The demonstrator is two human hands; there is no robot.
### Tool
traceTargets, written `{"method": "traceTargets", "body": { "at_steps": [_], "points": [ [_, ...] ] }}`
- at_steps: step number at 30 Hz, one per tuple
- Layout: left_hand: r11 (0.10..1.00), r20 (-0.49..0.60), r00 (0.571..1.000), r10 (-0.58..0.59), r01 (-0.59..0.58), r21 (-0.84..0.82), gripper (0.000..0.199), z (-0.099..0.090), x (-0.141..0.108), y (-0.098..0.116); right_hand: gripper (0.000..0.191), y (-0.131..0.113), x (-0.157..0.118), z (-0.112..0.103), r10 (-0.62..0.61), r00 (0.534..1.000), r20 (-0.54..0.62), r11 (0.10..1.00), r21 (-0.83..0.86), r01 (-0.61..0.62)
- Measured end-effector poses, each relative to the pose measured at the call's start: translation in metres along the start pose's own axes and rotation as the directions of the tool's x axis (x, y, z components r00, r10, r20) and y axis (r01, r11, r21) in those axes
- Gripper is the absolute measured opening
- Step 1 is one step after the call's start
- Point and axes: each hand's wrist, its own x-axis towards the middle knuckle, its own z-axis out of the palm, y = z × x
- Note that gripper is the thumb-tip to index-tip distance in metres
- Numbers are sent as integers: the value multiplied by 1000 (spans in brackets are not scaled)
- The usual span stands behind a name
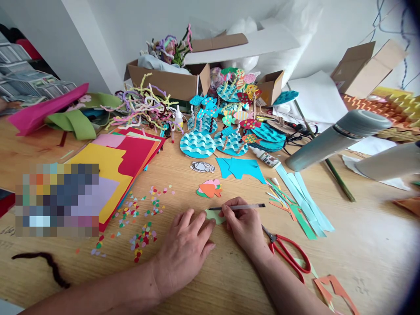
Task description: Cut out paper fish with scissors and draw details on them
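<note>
My right hand (244, 225) grips a black pen (244, 207), its tip over a small light green paper piece (215, 216) on the table. Fingers stretched out, my left hand (185, 245) lies flat with its fingertips at the left edge of that green piece. Just beyond sits a little stack of fish-shaped paper cutouts (208, 189), orange on top with pink and green beneath. Behind it are a drawn paper figure (202, 166) and blue paper scraps (242, 168). Red-handled scissors (290, 256) rest beside my right forearm.
Coloured paper sheets (95, 159) and loose confetti (144, 227) lie to the left. Finished fish decorations (197, 144), pipe cleaners (144, 105) and a cardboard box (167, 82) stand at the back. To the right are paper strips (303, 197) and a grey flask (328, 140).
</note>
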Motion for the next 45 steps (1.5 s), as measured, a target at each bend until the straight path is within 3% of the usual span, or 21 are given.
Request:
{"method": "traceTargets", "body": {
  "at_steps": [45],
  "points": [
    [1000, -14, 1000, -2, 3, 5, 38, -1, 0, 0, 23, -3, 0, 1, 12, 1000, -9, 1000, 2, -12]
  ]
}}
